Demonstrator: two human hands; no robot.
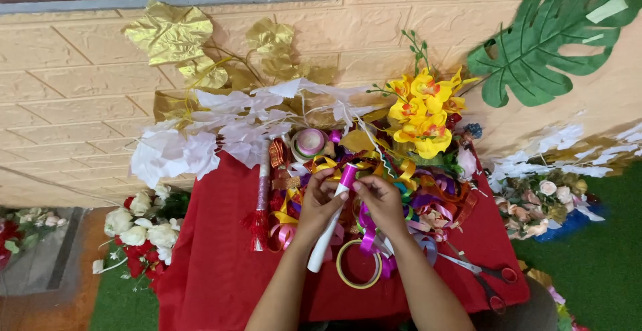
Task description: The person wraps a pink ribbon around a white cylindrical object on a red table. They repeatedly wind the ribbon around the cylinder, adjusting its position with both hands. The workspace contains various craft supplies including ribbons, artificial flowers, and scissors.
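White tube (326,237) | left hand (319,200) grip wraps it | right hand (381,197) grip pinches purple ribbon (346,176) | tape ring (358,264) just below

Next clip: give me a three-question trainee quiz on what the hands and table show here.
1. True or false: the scissors lie on the red cloth, apart from both hands.
2. What does the left hand grip? A) white tube with magenta ribbon B) tape ring C) yellow flowers
3. Which hand is nearer the scissors?

Key: 1 true. 2 A, the white tube; the tape ring lies flat and the yellow flowers are untouched. 3 the right hand.
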